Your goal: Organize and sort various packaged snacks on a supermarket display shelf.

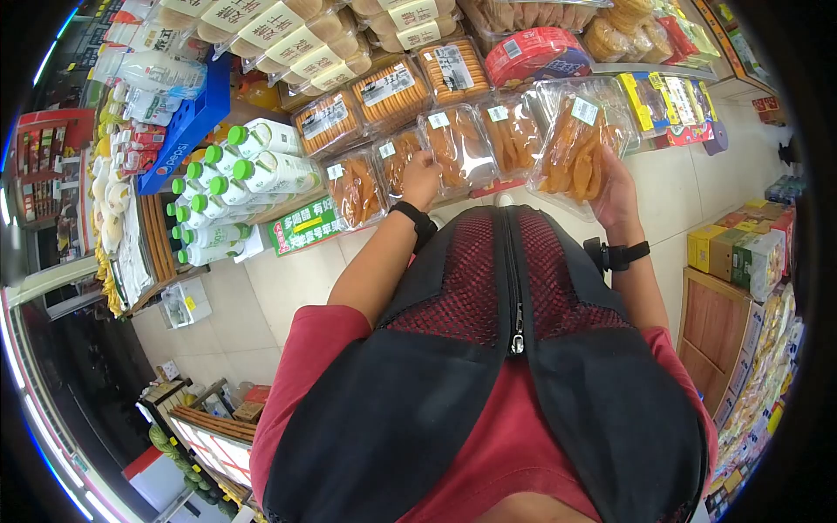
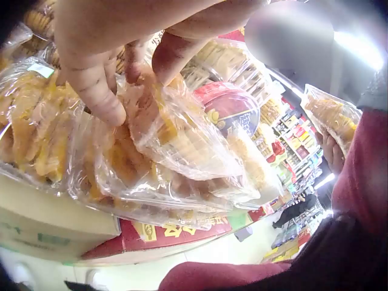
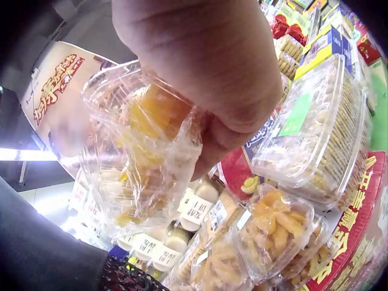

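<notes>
My right hand [image 1: 617, 193] grips the lower right side of a clear-wrapped pack of orange dried strips [image 1: 568, 161], held above the display edge. The right wrist view shows that pack [image 3: 145, 151] tilted, with the hand [image 3: 206, 66] curled round its edge. Among a row of similar packs, my left hand [image 1: 421, 180] is at a pack [image 1: 458, 148] near the middle. In the left wrist view, thumb and fingers of the left hand [image 2: 127, 48] pinch the upper edge of a wrapped pack [image 2: 182, 133]; other packs [image 2: 36, 121] lie beside and beneath it.
Biscuit trays [image 1: 390, 90] and a round red box [image 1: 540, 57] stand behind the packs. White bottles with green caps [image 1: 261, 170] are at the left, beside a blue crate [image 1: 187, 131]. Yellow boxes [image 1: 649, 105] lie to the right; stacked cartons [image 1: 741, 244] stand farther right across the floor.
</notes>
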